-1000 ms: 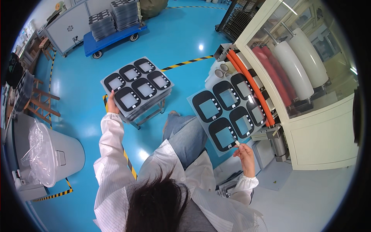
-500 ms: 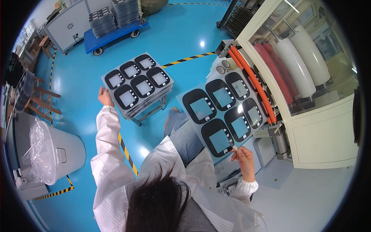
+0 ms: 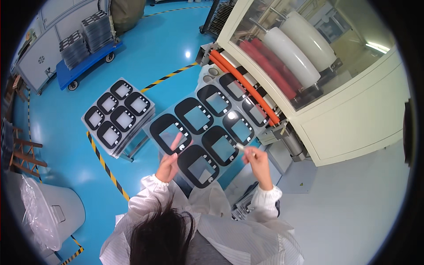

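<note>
A clear plastic sheet [image 3: 204, 133] printed with several black rounded frames slopes from the machine's orange rollers [image 3: 240, 84] toward my lap. Over its near left corner is my left hand [image 3: 167, 167], index finger stretched out above a frame's window and no object visible in it. My right hand [image 3: 259, 167] is closed in a pinch on a small white piece [image 3: 240, 146], whose kind I cannot make out. That piece is over the sheet's near right edge; whether it touches is unclear. Left of the sheet, a stack of similar printed sheets [image 3: 115, 115] rests on a small metal-legged stand.
A cream machine [image 3: 353, 128] with white rollers [image 3: 293, 57] behind a window fills the right. A blue trolley [image 3: 88, 66] carrying stacked sheets is at the far left. Nearer are a wooden stool [image 3: 25, 150] and a white bin [image 3: 66, 210]. Striped tape [image 3: 106, 170] marks the floor.
My left hand has come from the stack's left side to the near end of the sheet. The sheet extends farther out from the rollers. My right hand has shifted along its edge; the view has turned.
</note>
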Demonstrator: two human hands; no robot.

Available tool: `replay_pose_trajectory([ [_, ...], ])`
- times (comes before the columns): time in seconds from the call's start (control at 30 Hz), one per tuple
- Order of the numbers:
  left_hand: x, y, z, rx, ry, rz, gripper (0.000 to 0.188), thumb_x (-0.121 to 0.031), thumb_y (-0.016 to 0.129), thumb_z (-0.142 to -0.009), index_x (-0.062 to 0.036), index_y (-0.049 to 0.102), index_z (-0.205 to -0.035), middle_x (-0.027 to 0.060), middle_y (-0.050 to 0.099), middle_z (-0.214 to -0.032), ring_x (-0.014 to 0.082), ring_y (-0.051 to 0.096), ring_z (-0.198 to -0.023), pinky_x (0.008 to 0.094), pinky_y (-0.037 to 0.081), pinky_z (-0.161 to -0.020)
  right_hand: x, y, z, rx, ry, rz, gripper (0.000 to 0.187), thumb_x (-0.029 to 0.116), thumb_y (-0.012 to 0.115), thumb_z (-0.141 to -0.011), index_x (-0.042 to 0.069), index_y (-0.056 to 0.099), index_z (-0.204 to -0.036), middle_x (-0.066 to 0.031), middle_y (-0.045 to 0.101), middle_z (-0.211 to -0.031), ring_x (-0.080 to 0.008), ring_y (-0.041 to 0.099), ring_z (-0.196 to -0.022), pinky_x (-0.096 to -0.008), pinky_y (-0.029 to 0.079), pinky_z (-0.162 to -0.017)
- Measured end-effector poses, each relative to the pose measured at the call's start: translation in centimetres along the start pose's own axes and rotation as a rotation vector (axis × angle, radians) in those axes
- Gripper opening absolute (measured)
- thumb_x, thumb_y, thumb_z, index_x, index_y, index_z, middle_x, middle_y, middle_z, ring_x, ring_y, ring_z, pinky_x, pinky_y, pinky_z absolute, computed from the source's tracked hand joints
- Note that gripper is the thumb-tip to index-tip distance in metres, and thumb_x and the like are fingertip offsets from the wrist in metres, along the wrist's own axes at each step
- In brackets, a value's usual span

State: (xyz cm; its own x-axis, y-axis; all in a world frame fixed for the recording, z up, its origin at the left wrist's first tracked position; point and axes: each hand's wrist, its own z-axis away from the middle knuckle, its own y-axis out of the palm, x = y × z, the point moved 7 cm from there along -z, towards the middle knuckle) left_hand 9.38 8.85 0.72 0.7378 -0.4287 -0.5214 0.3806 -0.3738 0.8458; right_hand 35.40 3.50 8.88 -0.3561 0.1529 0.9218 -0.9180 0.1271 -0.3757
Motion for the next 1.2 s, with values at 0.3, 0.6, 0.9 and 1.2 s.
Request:
replay_pose_trajectory([
  [0.3,-0.7,-0.5,2.9,-0.170,-0.051,-0.026,0.067,-0.010,0.054,-0.089,-0.0011,0.022,-0.147,0.0221,0.041,-0.141,0.0297,0.038,-0.134,0.0392,0.028,-0.111,-0.4,2.1,-12.8,-0.177,-0.285,0.459,0.027,0.013,0.050,-0.095,0.009,0.060,-0.120,-0.0113,0.061,-0.069,-0.0186,0.059,-0.060,-0.0294,0.048,-0.061],
  [0.6,-2.1,1.0,4.2,-0.302,-0.075,-0.146,0.058,-0.003,0.051,-0.088,0.0000,0.033,-0.143,0.0193,0.052,-0.132,0.0263,0.049,-0.125,0.0341,0.036,-0.107,1.4,7.2,-18.4,-0.159,-0.302,0.726,0.031,0.017,0.048,-0.093,0.019,0.059,-0.123,-0.0191,0.067,-0.092,-0.0389,0.063,-0.083,-0.0463,0.050,-0.073],
  [0.9,-4.2,1.4,7.0,-0.377,-0.080,-0.141,0.059,0.005,0.047,-0.084,0.0019,0.034,-0.142,0.0223,0.053,-0.129,0.0279,0.052,-0.123,0.0342,0.039,-0.106,3.4,9.7,-17.8,0.019,-0.301,0.864,0.028,0.018,0.049,-0.092,0.017,0.065,-0.115,-0.0206,0.066,-0.092,-0.0403,0.063,-0.085,-0.0476,0.050,-0.076],
  [1.2,-4.2,-1.6,9.0,-0.416,-0.096,-0.053,0.065,0.003,0.048,-0.081,0.0000,0.030,-0.144,0.0273,0.049,-0.131,0.0329,0.051,-0.123,0.0376,0.038,-0.107,-1.6,0.9,-0.9,0.179,-0.159,1.122,0.032,0.008,0.050,-0.084,0.017,0.068,-0.110,-0.0182,0.064,-0.078,-0.0372,0.062,-0.073,-0.0457,0.049,-0.063],
])
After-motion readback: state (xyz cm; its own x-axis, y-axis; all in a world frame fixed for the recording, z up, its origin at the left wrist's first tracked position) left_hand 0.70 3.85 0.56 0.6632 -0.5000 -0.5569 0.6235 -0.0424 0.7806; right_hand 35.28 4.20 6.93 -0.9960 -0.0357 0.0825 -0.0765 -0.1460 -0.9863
